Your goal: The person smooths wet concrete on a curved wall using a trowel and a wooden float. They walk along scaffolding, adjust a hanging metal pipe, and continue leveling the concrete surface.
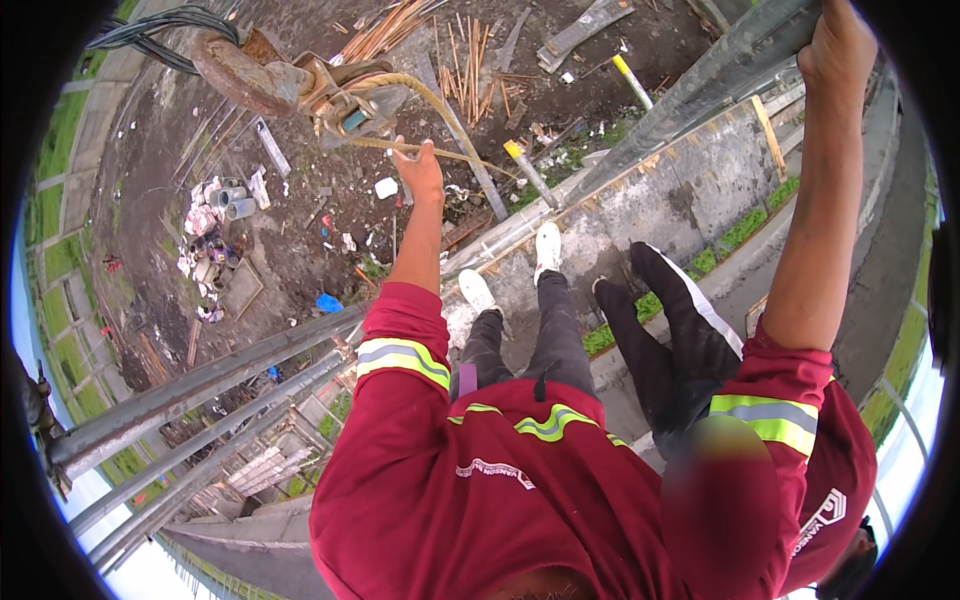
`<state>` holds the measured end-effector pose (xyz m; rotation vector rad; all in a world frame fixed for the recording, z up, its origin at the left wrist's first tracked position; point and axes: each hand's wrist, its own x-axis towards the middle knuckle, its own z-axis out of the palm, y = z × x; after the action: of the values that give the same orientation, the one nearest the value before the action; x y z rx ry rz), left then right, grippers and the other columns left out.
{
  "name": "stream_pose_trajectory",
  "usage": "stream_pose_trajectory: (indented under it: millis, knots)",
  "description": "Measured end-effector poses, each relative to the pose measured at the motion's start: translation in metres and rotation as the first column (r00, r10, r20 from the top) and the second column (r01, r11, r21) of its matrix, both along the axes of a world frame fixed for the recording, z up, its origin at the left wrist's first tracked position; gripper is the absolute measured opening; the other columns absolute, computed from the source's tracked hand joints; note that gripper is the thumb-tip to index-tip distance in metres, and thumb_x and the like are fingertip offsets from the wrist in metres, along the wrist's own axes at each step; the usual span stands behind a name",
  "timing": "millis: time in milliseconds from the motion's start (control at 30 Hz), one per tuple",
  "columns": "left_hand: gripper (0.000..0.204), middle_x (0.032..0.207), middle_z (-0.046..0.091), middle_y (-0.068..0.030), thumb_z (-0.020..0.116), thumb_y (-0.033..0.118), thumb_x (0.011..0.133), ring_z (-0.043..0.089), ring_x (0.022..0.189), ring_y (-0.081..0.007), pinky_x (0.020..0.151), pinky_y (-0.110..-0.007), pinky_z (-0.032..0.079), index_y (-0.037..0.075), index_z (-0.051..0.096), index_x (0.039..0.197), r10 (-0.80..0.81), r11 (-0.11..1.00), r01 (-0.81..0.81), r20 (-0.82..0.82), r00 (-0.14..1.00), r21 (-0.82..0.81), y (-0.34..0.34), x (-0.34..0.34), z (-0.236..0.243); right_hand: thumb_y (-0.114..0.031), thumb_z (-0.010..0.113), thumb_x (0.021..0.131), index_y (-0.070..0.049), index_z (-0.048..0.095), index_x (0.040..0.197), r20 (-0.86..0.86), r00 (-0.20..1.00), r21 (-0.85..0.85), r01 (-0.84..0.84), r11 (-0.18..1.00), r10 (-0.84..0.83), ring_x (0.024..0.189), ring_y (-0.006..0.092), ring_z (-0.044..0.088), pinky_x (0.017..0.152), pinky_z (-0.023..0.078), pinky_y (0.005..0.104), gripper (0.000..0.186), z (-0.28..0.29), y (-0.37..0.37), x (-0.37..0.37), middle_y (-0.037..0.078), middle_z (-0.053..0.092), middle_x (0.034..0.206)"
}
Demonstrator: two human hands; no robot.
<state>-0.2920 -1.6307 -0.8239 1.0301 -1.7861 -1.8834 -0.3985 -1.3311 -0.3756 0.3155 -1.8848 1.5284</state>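
Observation:
A large rusty crane hook (240,78) hangs at the upper left, with a tan rope (440,105) looped through its metal latch area. My left hand (418,172) reaches up just below the hook, its fingers closed around the rope's lower strand. At the upper right, my right hand (840,45) grips a thick grey metal pipe (690,110) that slants down toward the ledge. Both of my arms are stretched forward in maroon sleeves with reflective bands. My white shoes (548,248) stand on a narrow concrete ledge (640,215).
A co-worker's dark trousers (690,310) show close on my right. Metal rails (210,385) run across on my left. Far below lie muddy ground, timber strips (465,75), buckets (238,205) and rubble. Yellow-tipped posts (530,172) rise near the ledge. Black cables (165,30) lead to the hook.

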Motion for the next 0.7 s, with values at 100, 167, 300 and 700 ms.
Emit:
stream_pose_trajectory:
  millis: [100, 167, 300, 700]
  knots:
    - [0.068, 0.13, 0.043, -0.0159, 0.068, 0.012, 0.088, 0.056, 0.1, -0.021, 0.075, -0.035, 0.049, -0.002, 0.034, 0.145, 0.028, 0.995, -0.029, 0.006, 1.0, 0.091, 0.015, 0.029, 0.022, -0.031, 0.074, 0.087, -0.006, 0.068, 0.096, 0.031, 0.997, -0.018, -0.076, 0.997, 0.077, 0.063, 0.0078, 0.059, 0.058, 0.045, 0.0222, 0.027, 0.002, 0.007, -0.003, 0.0, 0.063, 0.074]
    - [0.07, 0.136, 0.038, -0.0166, 0.068, 0.012, 0.088, 0.056, 0.105, -0.0222, 0.077, -0.037, 0.049, -0.001, 0.032, 0.147, 0.109, 0.986, -0.115, 0.049, 0.993, 0.124, 0.026, 0.049, 0.035, -0.03, 0.074, 0.087, -0.006, 0.068, 0.096, 0.023, 0.987, -0.021, -0.161, 0.987, 0.162, 0.064, 0.0079, 0.059, 0.058, 0.045, 0.0228, 0.026, 0.003, 0.011, -0.006, 0.0, 0.063, 0.074]
    - [0.059, 0.136, 0.049, -0.0158, 0.066, 0.018, 0.091, 0.057, 0.112, -0.0221, 0.085, -0.037, 0.05, 0.0, 0.043, 0.143, -0.206, 0.976, 0.192, 0.15, 0.967, 0.103, 0.048, 0.112, 0.077, -0.026, 0.075, 0.086, -0.004, 0.066, 0.099, 0.099, 0.987, -0.032, -0.121, 0.992, 0.124, 0.065, 0.009, 0.059, 0.059, 0.045, 0.0244, 0.027, 0.002, 0.016, -0.013, 0.001, 0.063, 0.075]
    - [0.094, 0.143, 0.046, -0.0267, 0.082, 0.029, 0.078, 0.05, 0.13, -0.0345, 0.11, -0.045, 0.041, -0.002, 0.031, 0.15, -0.822, 0.547, 0.511, -0.311, 0.477, -0.663, 0.216, -0.055, 0.323, -0.035, 0.082, 0.073, 0.003, 0.061, 0.118, 0.073, 0.981, -0.008, -0.177, 0.984, 0.177, 0.088, 0.0174, 0.066, 0.079, 0.054, 0.0316, 0.062, -0.012, 0.018, -0.035, 0.014, 0.07, 0.102]
